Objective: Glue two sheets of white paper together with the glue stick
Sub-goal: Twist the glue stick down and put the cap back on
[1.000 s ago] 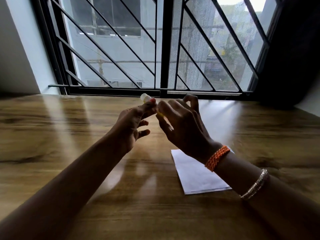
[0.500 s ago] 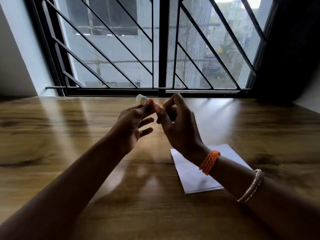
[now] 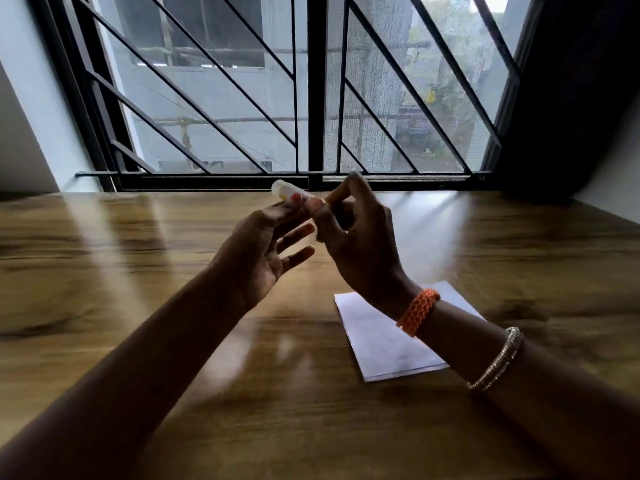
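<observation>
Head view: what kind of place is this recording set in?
Probably an upper-floor room in a home or office: a wooden table against a barred window facing other buildings, with white paper on it.

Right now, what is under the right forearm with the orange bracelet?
White paper lies flat on the wooden table under the right forearm. The arm covers the paper's right part; whether one sheet or two cannot be told.

the glue stick [image 3: 290, 195] is blurred, its middle hidden by fingertips [image 3: 313, 204]; paper [image 3: 381, 341] partly covered.

Dim daylight enters through the window [image 3: 311, 91] at the top. It streaks glare across the table [image 3: 104, 271]. Frame edges bow and blur.
</observation>
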`<state>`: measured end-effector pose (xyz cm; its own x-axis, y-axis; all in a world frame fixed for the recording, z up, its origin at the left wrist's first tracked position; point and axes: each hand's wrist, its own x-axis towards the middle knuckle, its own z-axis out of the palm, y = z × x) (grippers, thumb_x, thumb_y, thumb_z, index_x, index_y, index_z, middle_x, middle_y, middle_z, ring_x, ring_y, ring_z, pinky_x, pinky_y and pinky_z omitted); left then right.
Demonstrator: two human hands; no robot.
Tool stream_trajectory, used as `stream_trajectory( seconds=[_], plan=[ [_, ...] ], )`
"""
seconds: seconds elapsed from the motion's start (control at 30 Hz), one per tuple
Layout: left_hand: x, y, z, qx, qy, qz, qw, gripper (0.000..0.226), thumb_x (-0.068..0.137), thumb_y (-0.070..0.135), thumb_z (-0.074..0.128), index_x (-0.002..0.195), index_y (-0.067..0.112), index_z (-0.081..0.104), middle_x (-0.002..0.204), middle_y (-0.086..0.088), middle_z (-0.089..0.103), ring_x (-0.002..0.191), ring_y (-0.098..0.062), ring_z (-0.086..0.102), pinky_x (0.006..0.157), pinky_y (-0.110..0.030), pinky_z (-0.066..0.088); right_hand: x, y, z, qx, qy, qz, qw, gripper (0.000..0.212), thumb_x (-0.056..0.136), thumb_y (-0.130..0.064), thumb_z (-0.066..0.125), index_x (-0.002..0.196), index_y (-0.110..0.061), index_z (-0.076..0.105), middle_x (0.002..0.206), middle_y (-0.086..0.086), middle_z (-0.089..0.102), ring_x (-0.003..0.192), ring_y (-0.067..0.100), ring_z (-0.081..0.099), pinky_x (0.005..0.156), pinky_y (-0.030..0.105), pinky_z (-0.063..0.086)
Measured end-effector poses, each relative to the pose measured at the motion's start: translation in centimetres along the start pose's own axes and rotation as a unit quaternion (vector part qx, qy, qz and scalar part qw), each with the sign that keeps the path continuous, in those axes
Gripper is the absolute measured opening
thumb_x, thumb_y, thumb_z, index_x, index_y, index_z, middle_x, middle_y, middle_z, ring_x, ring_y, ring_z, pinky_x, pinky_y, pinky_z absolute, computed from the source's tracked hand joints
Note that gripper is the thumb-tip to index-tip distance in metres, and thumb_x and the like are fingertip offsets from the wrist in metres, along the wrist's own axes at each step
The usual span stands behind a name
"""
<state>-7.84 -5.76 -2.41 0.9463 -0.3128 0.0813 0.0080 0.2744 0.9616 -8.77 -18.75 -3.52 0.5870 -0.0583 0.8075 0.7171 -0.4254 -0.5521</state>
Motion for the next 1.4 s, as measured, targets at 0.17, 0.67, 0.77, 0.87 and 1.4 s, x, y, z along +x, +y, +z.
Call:
stream_trajectory(
  seconds=[0.17, 0.67, 0.77, 0.87, 1.4],
  plan=[
    [0.1, 0.0, 0.4, 0.027, 0.075, -0.007, 0.997, 0.030, 0.086, 0.038, 0.055, 0.109, 0.021, 0.064, 0.102, 0.013, 0.069, 0.099, -0.008, 0.054, 0.072, -0.029, 0.042, -0.2, -0.5, 0.3, 0.019, 0.022, 0.040, 0.999, 0.021, 0.091, -0.021, 0.060, 0.082, -0.008, 0.046, 0.058, 0.011, 0.063, 0.045, 0.015, 0.057, 0.042, 0.032, 0.045],
    [0.3, -0.3, 0.3, 0.018, 0.141, -0.004, 0.990, 0.028, 0.088, 0.037, 0.053, 0.108, 0.021, 0.062, 0.098, 0.011, 0.065, 0.096, -0.011, 0.048, 0.068, -0.028, 0.039, 0.3, -0.3, -0.6, -0.038, -0.062, 0.068, 0.995, 0.029, 0.083, -0.028, 0.071, 0.096, -0.008, 0.055, 0.074, 0.005, 0.071, 0.059, 0.015, 0.063, 0.056, 0.029, 0.050],
    [0.3, -0.1, 0.3, 0.024, 0.146, 0.009, 0.989, 0.016, 0.089, 0.031, 0.053, 0.099, 0.022, 0.063, 0.092, 0.011, 0.066, 0.090, -0.012, 0.049, 0.068, -0.028, 0.041, 0.1, -0.2, -0.4, 0.126, -0.120, 0.227, 0.958, 0.031, 0.089, -0.029, 0.063, 0.104, -0.005, 0.052, 0.080, 0.007, 0.072, 0.068, 0.010, 0.065, 0.061, 0.024, 0.051],
    [0.3, -0.2, 0.4, 0.048, 0.154, 0.032, 0.986, 0.013, 0.088, 0.028, 0.055, 0.097, 0.023, 0.064, 0.090, 0.009, 0.066, 0.080, -0.012, 0.047, 0.065, -0.028, 0.041, 0.3, -0.1, -0.5, 0.287, -0.103, 0.312, 0.900, 0.023, 0.093, -0.026, 0.057, 0.100, -0.005, 0.050, 0.080, 0.006, 0.069, 0.078, 0.016, 0.062, 0.069, 0.028, 0.050],
    [0.2, -0.1, 0.3, 0.058, 0.157, -0.024, 0.986, 0.024, 0.081, 0.044, 0.061, 0.080, 0.022, 0.069, 0.088, 0.015, 0.072, 0.079, -0.012, 0.042, 0.063, -0.027, 0.038, 0.7, -0.2, -1.6, -0.332, -0.074, -0.243, 0.908, 0.015, 0.083, -0.010, 0.066, 0.098, -0.007, 0.065, 0.086, 0.009, 0.065, 0.084, 0.029, 0.059, 0.074, 0.039, 0.047]
  ],
)
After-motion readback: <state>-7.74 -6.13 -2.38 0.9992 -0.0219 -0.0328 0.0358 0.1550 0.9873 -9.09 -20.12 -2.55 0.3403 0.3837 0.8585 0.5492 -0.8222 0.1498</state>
